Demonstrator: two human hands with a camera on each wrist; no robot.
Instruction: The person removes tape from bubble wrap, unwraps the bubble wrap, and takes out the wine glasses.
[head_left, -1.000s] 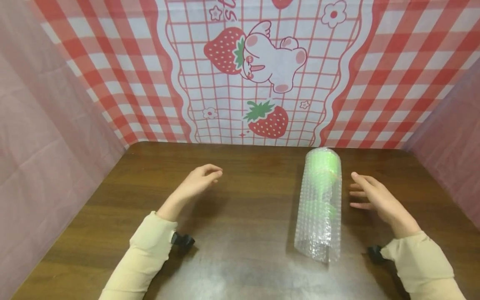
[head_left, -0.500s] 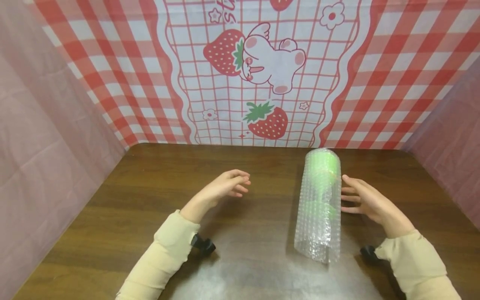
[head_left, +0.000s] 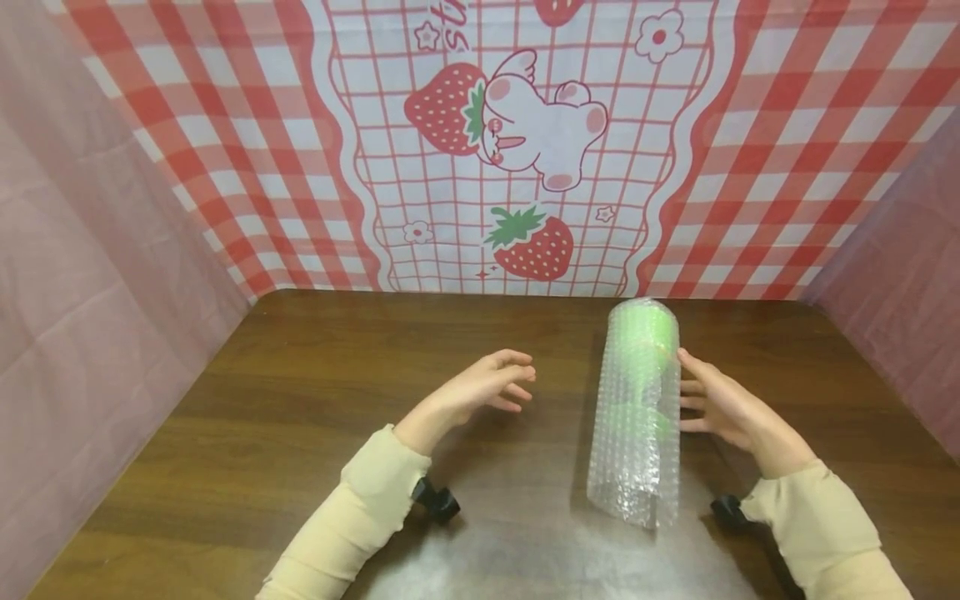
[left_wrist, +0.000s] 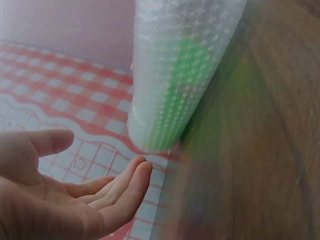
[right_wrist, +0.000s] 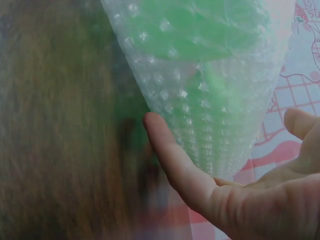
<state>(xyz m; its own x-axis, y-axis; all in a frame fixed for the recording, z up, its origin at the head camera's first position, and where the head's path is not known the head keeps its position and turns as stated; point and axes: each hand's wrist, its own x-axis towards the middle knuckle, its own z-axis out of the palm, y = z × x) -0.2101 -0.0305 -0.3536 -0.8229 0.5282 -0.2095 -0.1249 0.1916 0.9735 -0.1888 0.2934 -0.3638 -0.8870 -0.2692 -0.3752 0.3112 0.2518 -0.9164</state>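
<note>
A roll of clear bubble wrap [head_left: 626,467] lies lengthwise on the table, right of the middle, with a bright green object [head_left: 643,350] showing through it. What the green thing is, the wrap blurs. My right hand [head_left: 723,408] is at the roll's right side, fingers spread and fingertips right at the wrap; in the right wrist view one finger [right_wrist: 172,160] lies along its lower edge. My left hand [head_left: 480,387] hovers left of the roll, fingers loosely bent and holding nothing. The left wrist view has its palm [left_wrist: 50,205] facing the wrap, with a gap between.
The brown wooden table [head_left: 300,400] runs back to a red-and-white checked cloth [head_left: 285,167] with strawberry prints. Pink curtains [head_left: 90,250] hang at both sides. A black strap piece [head_left: 437,502] juts from beneath the left sleeve, and a similar one from the right.
My left hand has moved right across the table, nearing the bubble wrap, its fingers spreading a little. My right hand has shifted left up to the roll's side. The roll stays put.
</note>
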